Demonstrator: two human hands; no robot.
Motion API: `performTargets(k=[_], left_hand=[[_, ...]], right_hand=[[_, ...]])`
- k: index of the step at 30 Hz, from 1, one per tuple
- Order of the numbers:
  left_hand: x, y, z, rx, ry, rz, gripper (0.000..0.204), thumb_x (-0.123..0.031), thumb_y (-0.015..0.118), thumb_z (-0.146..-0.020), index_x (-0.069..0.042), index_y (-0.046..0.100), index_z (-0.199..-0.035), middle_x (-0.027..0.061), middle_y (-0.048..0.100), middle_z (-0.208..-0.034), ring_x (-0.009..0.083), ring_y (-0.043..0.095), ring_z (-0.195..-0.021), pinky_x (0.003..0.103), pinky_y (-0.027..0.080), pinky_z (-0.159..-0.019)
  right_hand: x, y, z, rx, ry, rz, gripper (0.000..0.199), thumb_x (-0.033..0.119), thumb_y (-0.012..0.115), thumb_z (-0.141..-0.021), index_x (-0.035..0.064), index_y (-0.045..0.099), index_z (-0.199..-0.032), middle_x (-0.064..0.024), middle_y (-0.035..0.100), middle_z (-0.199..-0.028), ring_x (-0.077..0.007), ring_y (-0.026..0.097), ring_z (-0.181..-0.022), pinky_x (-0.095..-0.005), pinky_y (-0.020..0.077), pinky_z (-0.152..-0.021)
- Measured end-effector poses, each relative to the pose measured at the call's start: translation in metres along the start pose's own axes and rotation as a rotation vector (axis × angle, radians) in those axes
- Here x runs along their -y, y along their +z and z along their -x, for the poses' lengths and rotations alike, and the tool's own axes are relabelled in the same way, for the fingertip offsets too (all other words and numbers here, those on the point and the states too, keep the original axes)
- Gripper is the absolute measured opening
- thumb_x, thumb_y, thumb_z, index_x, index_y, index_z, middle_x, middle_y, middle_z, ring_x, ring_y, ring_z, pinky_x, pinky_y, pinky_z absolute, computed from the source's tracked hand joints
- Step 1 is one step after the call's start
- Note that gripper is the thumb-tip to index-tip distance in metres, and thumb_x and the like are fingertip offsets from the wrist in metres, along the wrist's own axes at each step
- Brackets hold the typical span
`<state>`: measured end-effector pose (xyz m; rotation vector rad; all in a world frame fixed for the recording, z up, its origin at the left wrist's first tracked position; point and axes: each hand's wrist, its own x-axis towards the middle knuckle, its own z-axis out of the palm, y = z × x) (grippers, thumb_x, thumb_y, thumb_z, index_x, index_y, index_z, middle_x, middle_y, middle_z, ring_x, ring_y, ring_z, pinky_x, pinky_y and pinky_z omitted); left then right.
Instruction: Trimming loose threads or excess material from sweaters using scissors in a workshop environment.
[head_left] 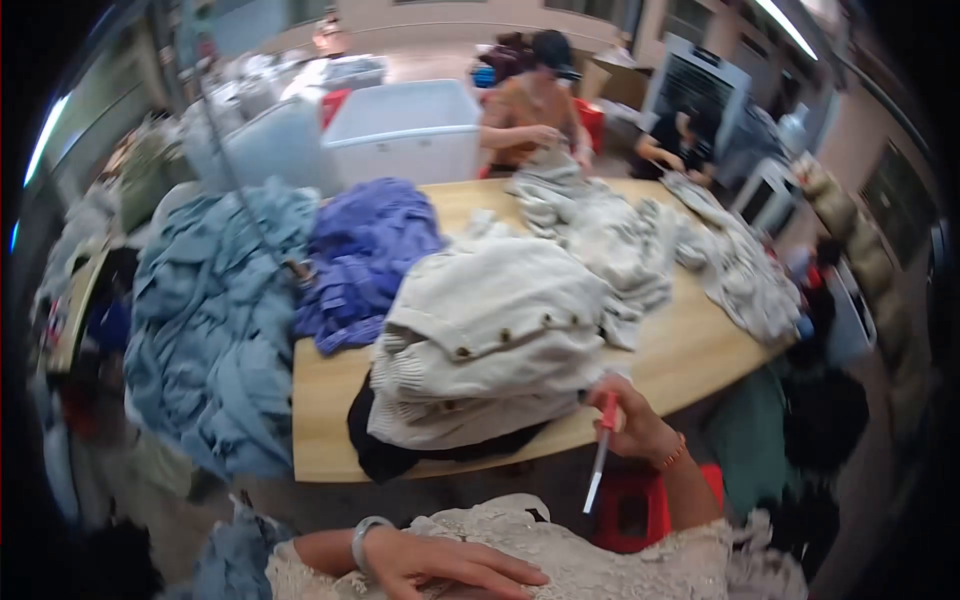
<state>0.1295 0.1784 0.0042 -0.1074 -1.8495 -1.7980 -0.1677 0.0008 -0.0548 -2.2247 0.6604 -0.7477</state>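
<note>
My left hand, with a pale bangle at the wrist, lies flat with its fingers stretched over cream lacy cloth at the lower edge. My right hand is closed around a red-handled tool whose thin, pale shaft points down; its exact kind is blurred. The hand is beside the right edge of a stack of off-white knit cardigans with dark buttons and ribbed trim. Black cloth shows beneath the stack.
The cardigans rest on a light wooden table. Purple garments and a blue-grey heap lie left. Beyond are more off-white knits, a white bin and two people handling cloth. A red stool stands below my right arm.
</note>
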Motion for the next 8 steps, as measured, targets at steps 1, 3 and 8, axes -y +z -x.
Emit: performTargets(k=[1, 3, 8], left_hand=[[0.003, 0.005, 0.001, 0.006, 0.036, 0.019, 0.075, -0.046, 0.062, -0.091, 0.006, 0.042, -0.140, 0.0236, 0.036, -0.148, 0.0360, 0.036, -0.137, 0.048, 0.029, -0.110], [0.013, 0.011, 0.005, 0.047, -0.055, 0.018, 0.077, -0.050, 0.062, -0.090, 0.005, 0.042, -0.140, 0.0231, 0.035, -0.149, 0.0362, 0.035, -0.138, 0.049, 0.028, -0.110], [0.024, 0.013, 0.017, -0.055, 0.034, 0.026, 0.072, -0.044, 0.069, -0.087, 0.003, 0.047, -0.136, 0.0197, 0.040, -0.145, 0.0330, 0.037, -0.135, 0.043, 0.026, -0.111]], right_hand=[[-0.001, 0.001, 0.006, -0.067, 0.028, 0.016, 0.034, 0.000, 0.067, -0.069, 0.0051, 0.054, -0.100, -0.0123, 0.055, -0.091, -0.0294, 0.054, -0.086, -0.0369, 0.0450, -0.080], [0.002, -0.002, 0.014, -0.127, -0.068, 0.132, 0.033, -0.004, 0.063, -0.067, 0.0061, 0.054, -0.098, -0.0119, 0.055, -0.087, -0.0309, 0.054, -0.083, -0.0380, 0.0437, -0.074], [-0.020, 0.014, -0.019, 0.041, -0.236, 0.548, 0.025, 0.016, 0.069, -0.067, 0.0101, 0.054, -0.087, -0.0120, 0.053, -0.083, -0.0352, 0.052, -0.083, -0.0453, 0.0375, -0.081]])
